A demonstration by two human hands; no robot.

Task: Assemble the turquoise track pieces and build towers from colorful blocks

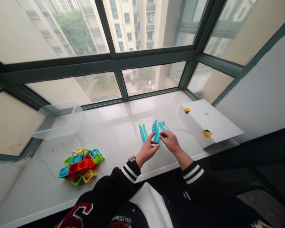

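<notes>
Several translucent turquoise track-like pieces with raised edges lie on the white sill. One straight piece (143,132) is set apart on the left, and a curved, ridged piece (156,129) sits among others on the right. My left hand (148,150) is close in front of them, thumb and fingers apart, with nothing visible between them. Over the right end of the group, my right hand (171,141) has its fingertips drawn together in a pinch. Whether those fingertips hold a piece or something small is too fine to tell.
A pile of colourful hollow plastic blocks (82,165) lies to the left. Behind it stands a clear plastic bin (59,123). A white box (207,122) with yellow-and-black tape tabs is on the right. Green-framed windows (109,68) border the sill (123,126) at the back.
</notes>
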